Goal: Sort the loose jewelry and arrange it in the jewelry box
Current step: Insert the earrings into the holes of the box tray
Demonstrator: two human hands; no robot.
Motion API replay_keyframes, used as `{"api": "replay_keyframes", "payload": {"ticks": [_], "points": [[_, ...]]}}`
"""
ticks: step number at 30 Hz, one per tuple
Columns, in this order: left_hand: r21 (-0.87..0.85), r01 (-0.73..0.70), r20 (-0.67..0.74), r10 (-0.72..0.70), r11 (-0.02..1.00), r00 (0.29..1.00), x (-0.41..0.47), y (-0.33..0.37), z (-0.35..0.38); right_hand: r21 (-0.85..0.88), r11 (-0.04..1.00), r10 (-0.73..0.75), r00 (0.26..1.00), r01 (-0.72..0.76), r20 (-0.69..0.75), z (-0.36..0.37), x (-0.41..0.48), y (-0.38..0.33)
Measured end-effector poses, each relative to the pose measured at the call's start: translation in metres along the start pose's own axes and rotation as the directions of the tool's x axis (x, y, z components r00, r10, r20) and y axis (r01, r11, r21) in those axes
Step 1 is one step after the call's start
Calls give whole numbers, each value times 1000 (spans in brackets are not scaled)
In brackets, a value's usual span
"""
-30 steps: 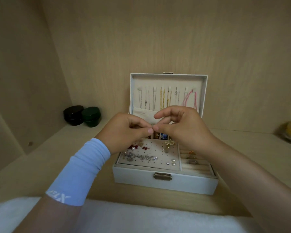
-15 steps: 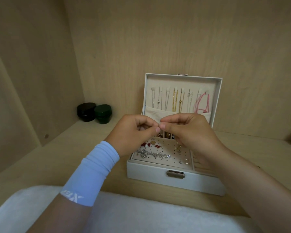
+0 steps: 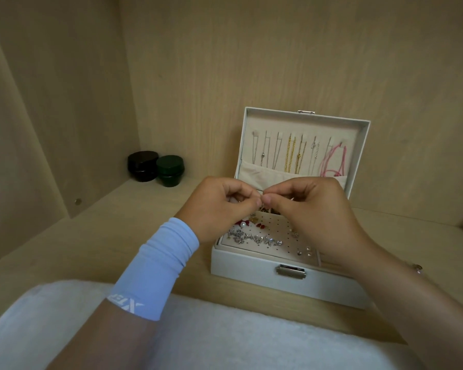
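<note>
**Jewelry piece held in a two-handed pinch over the open box**

Left hand (image 3: 219, 206) and right hand (image 3: 313, 209) meet fingertip to fingertip. Each pinches one side of a small piece (image 3: 262, 199) that is too small to identify. Judgement: the two-handed hold suits separating or fastening a tiny part, such as an earring and its back, before seating it.

The jewelry box (image 3: 289, 285) stands open directly beneath the grip. Its perforated panel (image 3: 278, 233) lies just below the pinch, so a dropped part would land inside. Silver pieces (image 3: 254, 238) lie loose on that panel, below and toward the wearer. Necklaces (image 3: 292, 156) hang in the lid (image 3: 305, 118) behind the grip. Two dark jars (image 3: 155, 168) sit well off to its left.

Against the earlier frames, the pinch persists over the same rear part of the panel. The right index finger, arched high a second ago, is now folded down beside the thumb. The view has swung left, which sets the box further right in frame.
</note>
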State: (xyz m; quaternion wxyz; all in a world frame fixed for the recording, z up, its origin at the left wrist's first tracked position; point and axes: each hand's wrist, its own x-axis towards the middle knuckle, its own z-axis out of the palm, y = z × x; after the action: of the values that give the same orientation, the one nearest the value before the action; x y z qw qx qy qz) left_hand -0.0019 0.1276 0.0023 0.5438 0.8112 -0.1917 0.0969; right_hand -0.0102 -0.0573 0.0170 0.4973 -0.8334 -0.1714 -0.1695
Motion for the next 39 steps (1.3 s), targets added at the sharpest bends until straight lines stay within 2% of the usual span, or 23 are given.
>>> {"api": "replay_keyframes", "payload": {"ticks": [3,6,9,13,20,26,32,39], "points": [[-18,-5,-16,5,1000,1000,2,2,-5,-75,996,-43,999,43,-1,-3,0,2],[-67,21,-87,-27,998,996,3,-1,-15,-219,965,-116,983,146,144,-1,-3,2],[-42,49,-120,-54,998,991,4,-5,-19,-369,901,-111,944,227,310,8,-8,2],[1,75,-120,-75,997,990,4,-7,-18,-451,840,-142,925,301,353,15,-13,4],[-10,37,-91,-38,999,995,2,-1,-16,-459,816,-161,901,352,403,12,-12,4],[-72,39,-103,-46,997,994,2,-1,-15,-496,736,-232,860,460,454,11,-13,5],[-64,25,-79,-30,998,996,2,0,-15,-521,649,-315,819,554,479,10,-15,2],[-87,20,-87,-28,996,996,1,1,-15,-464,709,-282,817,530,503,3,-12,4]]}}
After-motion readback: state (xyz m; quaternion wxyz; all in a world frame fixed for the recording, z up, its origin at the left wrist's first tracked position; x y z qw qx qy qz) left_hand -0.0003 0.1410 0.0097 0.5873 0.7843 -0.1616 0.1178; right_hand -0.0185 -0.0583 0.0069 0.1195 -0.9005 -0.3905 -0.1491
